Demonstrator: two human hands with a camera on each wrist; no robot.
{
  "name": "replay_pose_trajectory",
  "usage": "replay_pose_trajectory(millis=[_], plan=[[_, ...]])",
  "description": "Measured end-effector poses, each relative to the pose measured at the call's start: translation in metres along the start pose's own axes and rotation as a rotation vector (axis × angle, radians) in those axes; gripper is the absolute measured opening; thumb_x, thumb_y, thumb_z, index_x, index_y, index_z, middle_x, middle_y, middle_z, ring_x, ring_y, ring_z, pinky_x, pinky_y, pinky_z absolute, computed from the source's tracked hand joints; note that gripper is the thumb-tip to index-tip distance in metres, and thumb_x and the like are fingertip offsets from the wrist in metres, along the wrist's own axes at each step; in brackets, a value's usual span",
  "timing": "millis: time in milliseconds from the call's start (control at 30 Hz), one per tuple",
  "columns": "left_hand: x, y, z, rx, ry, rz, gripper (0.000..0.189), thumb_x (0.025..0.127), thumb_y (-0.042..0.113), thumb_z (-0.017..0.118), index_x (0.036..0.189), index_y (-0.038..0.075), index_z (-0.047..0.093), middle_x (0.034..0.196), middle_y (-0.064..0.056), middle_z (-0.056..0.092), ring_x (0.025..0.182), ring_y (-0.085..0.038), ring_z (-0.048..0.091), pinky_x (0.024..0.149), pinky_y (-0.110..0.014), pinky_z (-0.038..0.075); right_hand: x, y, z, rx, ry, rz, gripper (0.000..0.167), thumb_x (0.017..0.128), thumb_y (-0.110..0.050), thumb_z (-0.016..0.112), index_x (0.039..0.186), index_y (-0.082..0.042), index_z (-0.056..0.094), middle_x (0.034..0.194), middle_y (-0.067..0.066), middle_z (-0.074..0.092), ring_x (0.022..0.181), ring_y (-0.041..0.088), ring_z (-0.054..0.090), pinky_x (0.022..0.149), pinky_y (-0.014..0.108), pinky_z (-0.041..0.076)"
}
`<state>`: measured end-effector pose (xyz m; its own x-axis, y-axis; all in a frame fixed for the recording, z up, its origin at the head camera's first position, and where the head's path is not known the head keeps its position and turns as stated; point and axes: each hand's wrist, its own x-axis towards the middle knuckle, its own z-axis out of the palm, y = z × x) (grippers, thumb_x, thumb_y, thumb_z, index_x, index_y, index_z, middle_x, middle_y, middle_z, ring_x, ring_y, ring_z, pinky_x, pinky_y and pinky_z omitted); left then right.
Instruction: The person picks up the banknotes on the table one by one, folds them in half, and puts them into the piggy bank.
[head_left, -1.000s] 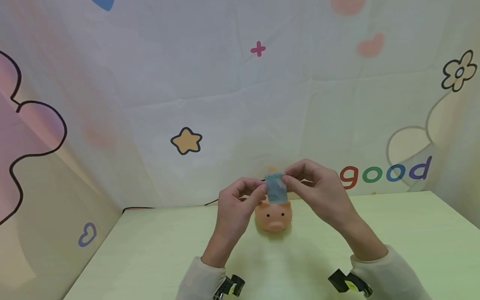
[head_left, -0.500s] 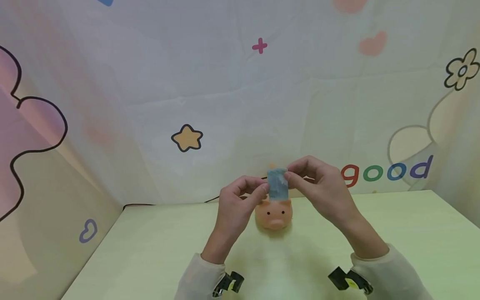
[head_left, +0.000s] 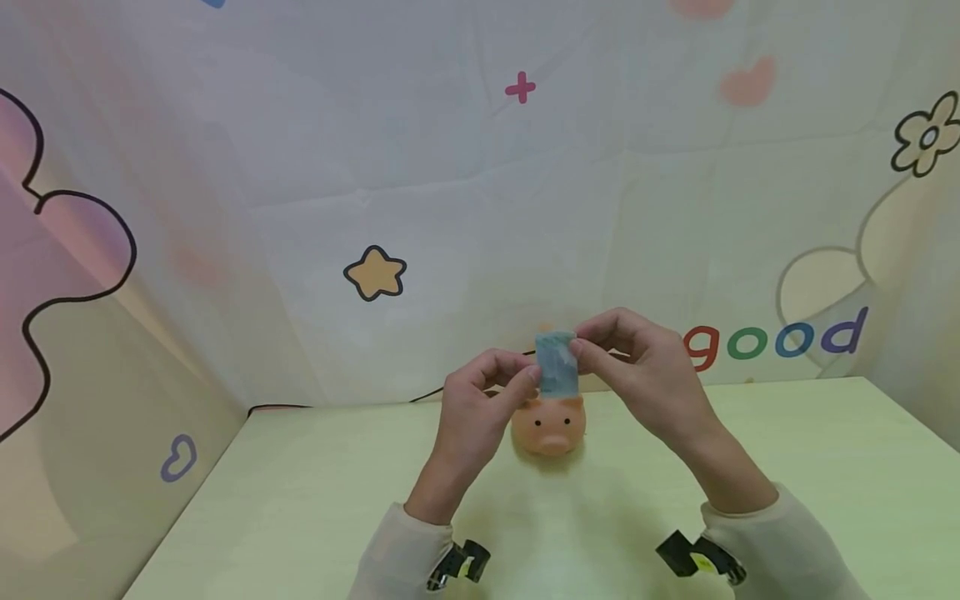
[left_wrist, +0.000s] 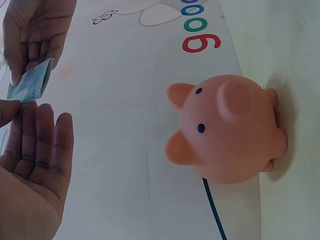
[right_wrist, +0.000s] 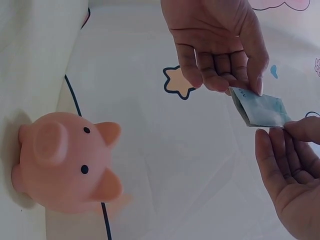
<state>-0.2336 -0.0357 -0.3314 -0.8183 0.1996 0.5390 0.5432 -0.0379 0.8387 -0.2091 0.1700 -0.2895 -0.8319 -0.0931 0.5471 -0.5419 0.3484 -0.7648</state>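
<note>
A folded blue-green banknote (head_left: 558, 365) is held up between both hands, above a pink piggy bank (head_left: 551, 427). My left hand (head_left: 480, 408) pinches its left edge between thumb and fingers. At the upper right edge, my right hand (head_left: 645, 375) pinches it the same way. The right wrist view shows the banknote (right_wrist: 260, 109) folded into layers, with a slightly open fold at its lower end. In the left wrist view the piggy bank (left_wrist: 230, 130) stands on its feet, snout toward the camera, apart from both hands.
The piggy bank stands on a pale green tabletop (head_left: 300, 500). Behind it hangs a printed cloth backdrop (head_left: 450, 233) with a star and the word "good". A dark cable (head_left: 277, 407) runs along the table's back edge. Black cameras are strapped to both wrists.
The whole scene shifts slightly upward in the head view. Both hands keep their grip on the banknote, which rises a little relative to the piggy bank at first. The piggy bank stays put.
</note>
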Motion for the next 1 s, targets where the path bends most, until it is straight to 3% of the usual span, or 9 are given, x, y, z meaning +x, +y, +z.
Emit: replay_pose_trajectory(millis=[367,567,800,1000], plan=[[0.0002,-0.0014,0.0003,0.032,-0.013,0.002,0.012,0.101,0.011,0.073,0.106,0.0,0.074,0.088,-0.007,0.07,0.083,-0.026,0.068,0.075,-0.04,0.063,0.0003,-0.0003,0.0001,-0.014,0.017,0.0,0.017,0.102,-0.011,0.073,0.115,-0.001,0.071,0.105,0.009,0.074,0.093,0.016,0.076,0.094,0.024,0.056],[-0.0005,-0.0011,0.0015,-0.017,-0.016,-0.015,0.012,0.1,0.009,0.074,0.106,-0.002,0.074,0.088,-0.007,0.068,0.081,-0.02,0.067,0.074,-0.034,0.063,-0.0003,0.0006,0.0002,0.009,0.025,-0.001,0.017,0.102,-0.011,0.074,0.114,0.0,0.071,0.104,0.01,0.075,0.09,0.016,0.077,0.093,0.022,0.056],[-0.0009,-0.0038,0.0058,-0.051,-0.034,-0.078,0.015,0.1,0.01,0.073,0.107,-0.004,0.073,0.092,-0.005,0.069,0.082,-0.018,0.07,0.075,-0.033,0.064,0.0004,0.0029,0.0009,0.036,0.03,0.018,0.017,0.102,-0.012,0.073,0.114,-0.001,0.071,0.104,0.01,0.074,0.087,0.017,0.077,0.091,0.023,0.057],[0.0001,-0.0026,0.0057,-0.042,-0.025,-0.073,0.016,0.1,0.011,0.073,0.106,-0.004,0.073,0.093,-0.006,0.069,0.081,-0.018,0.069,0.074,-0.033,0.064,0.0025,0.0036,0.0004,0.031,0.032,0.012,0.017,0.102,-0.013,0.073,0.114,-0.001,0.071,0.104,0.01,0.074,0.087,0.017,0.077,0.091,0.022,0.057]])
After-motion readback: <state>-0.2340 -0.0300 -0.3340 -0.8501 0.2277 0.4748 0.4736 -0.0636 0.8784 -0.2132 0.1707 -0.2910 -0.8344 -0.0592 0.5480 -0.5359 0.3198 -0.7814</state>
